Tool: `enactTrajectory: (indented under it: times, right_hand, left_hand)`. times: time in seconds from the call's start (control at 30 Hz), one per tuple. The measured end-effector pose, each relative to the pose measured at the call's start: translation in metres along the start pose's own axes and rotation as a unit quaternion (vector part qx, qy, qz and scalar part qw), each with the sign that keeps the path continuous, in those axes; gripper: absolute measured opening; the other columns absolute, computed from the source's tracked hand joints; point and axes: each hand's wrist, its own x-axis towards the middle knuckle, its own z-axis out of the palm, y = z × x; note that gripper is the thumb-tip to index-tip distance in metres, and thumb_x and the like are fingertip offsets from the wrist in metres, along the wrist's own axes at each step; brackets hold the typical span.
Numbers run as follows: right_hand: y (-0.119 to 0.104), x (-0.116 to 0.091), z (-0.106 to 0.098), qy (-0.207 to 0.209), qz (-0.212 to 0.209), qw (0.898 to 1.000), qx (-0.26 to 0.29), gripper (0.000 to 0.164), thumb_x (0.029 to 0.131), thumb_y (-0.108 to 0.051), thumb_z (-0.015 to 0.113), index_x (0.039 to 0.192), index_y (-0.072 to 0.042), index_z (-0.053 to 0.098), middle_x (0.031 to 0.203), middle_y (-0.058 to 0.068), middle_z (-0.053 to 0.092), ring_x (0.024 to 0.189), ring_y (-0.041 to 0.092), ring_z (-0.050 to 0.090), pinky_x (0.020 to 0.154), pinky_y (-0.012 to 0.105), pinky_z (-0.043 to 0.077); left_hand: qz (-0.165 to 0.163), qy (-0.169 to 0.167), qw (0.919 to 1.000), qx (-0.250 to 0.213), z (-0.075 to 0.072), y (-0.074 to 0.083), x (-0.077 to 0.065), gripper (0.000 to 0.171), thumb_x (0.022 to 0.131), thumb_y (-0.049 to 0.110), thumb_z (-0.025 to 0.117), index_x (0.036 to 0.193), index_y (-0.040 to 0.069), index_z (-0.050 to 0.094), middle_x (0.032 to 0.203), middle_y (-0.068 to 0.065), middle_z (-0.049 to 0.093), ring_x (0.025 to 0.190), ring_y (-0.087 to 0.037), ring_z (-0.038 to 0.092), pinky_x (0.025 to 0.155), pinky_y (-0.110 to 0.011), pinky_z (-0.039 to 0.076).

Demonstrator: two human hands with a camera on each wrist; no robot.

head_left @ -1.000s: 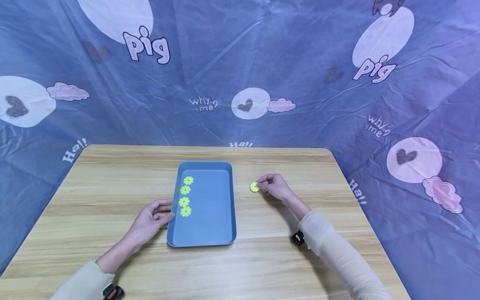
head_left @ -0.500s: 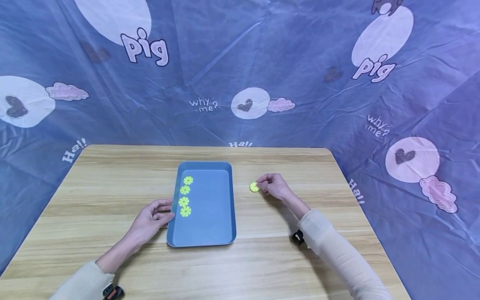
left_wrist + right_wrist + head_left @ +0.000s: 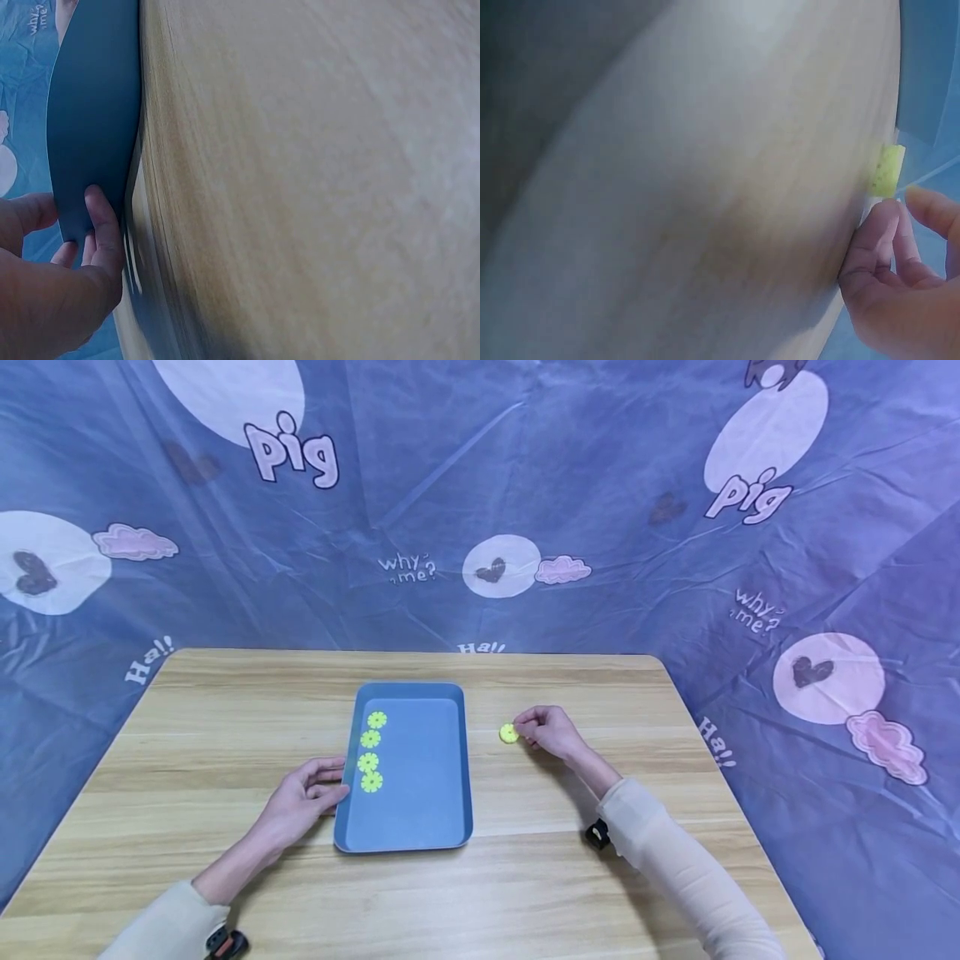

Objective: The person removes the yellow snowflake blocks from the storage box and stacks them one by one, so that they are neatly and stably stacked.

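Observation:
A blue tray (image 3: 412, 810) lies on the wooden table. My left hand (image 3: 298, 802) grips its left wall, the thumb at the rim and the fingers along the outer side. In the left wrist view, the left hand (image 3: 67, 277) has its fingertips against that wall. Several yellow notched snowflake discs (image 3: 371, 782) lie in a column along the tray's left side. Right of the tray, a small stack of yellow snowflake discs (image 3: 507, 733) sits on the table. My right hand (image 3: 552, 732) pinches at the stack's right edge; the right wrist view shows thumb and fingertips beside this stack (image 3: 887, 171).
The wooden table (image 3: 525, 893) extends around the tray on all sides. Behind it and to both sides hangs a blue printed cloth (image 3: 420, 493). A dark wrist device (image 3: 597, 833) sits under the right sleeve, and another (image 3: 227, 943) by the left cuff.

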Motion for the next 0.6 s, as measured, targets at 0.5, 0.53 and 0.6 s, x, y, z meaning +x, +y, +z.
enactTrajectory:
  times: [0.5,0.53,0.6]
  right_hand:
    - [-0.044,-0.013,0.018,0.016,-0.101,0.991,-0.085,0.019,0.095,-0.011,0.074,0.11,0.001,0.075,0.095,0.012,0.074,0.079,0.015,0.061,0.066,0.02,0.052]
    - [-0.047,-0.014,0.021,0.014,-0.111,0.989,-0.093,0.018,0.095,-0.012,0.075,0.109,0.0,0.075,0.095,0.013,0.074,0.079,0.015,0.062,0.066,0.02,0.052]
    - [-0.052,-0.016,0.026,0.008,-0.134,0.985,-0.111,0.018,0.095,-0.015,0.076,0.109,-0.002,0.076,0.095,0.013,0.075,0.078,0.015,0.062,0.066,0.021,0.052]
  left_hand:
    - [0.005,0.002,1.0,0.006,0.001,-0.001,0.0,0.057,0.105,0.014,0.066,0.155,-0.002,0.043,0.147,-0.029,0.056,0.109,-0.019,0.07,0.082,-0.022,0.064]
    - [0.005,0.002,1.0,0.004,0.001,-0.001,0.0,0.057,0.105,0.013,0.066,0.154,-0.002,0.044,0.146,-0.029,0.057,0.108,-0.017,0.07,0.082,-0.022,0.064]
    - [0.006,0.003,1.0,-0.001,0.001,-0.001,0.0,0.056,0.104,0.012,0.066,0.154,-0.003,0.044,0.146,-0.029,0.057,0.105,-0.014,0.07,0.082,-0.022,0.064]
